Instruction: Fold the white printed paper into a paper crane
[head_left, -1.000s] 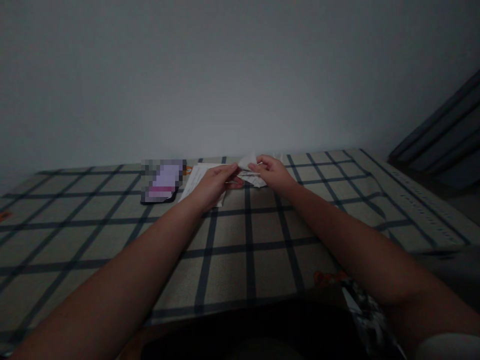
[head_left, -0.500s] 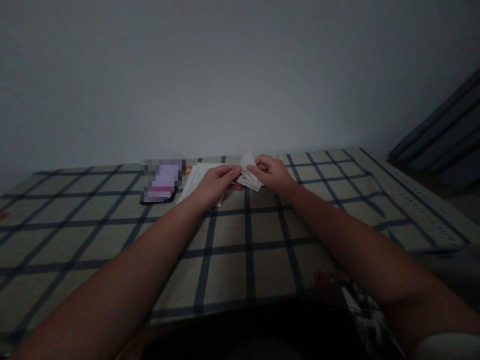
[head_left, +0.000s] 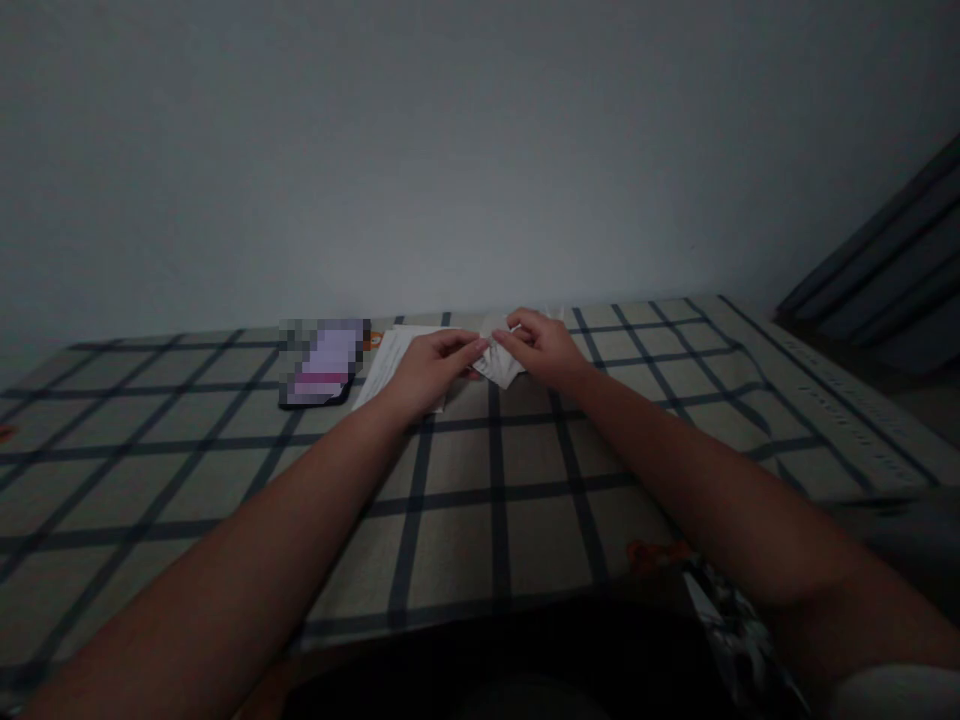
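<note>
Both my arms reach far forward over a checked cloth (head_left: 525,470). My left hand (head_left: 431,370) and my right hand (head_left: 544,350) meet at a small folded white paper (head_left: 498,364), each pinching one side of it, just above the cloth. Under my left hand lies a flat white printed sheet (head_left: 390,362). The paper's far edge is hidden behind my right fingers.
A phone with a lit screen (head_left: 322,362) lies to the left of the sheet, with a small orange thing (head_left: 373,341) beside it. A plain wall rises right behind. A dark striped cushion (head_left: 885,270) leans at the far right. Patterned fabric (head_left: 720,610) lies near my right elbow.
The paper's raised flap has come down and the paper now sits lower and flatter between my fingers. My hands have drawn a little closer together.
</note>
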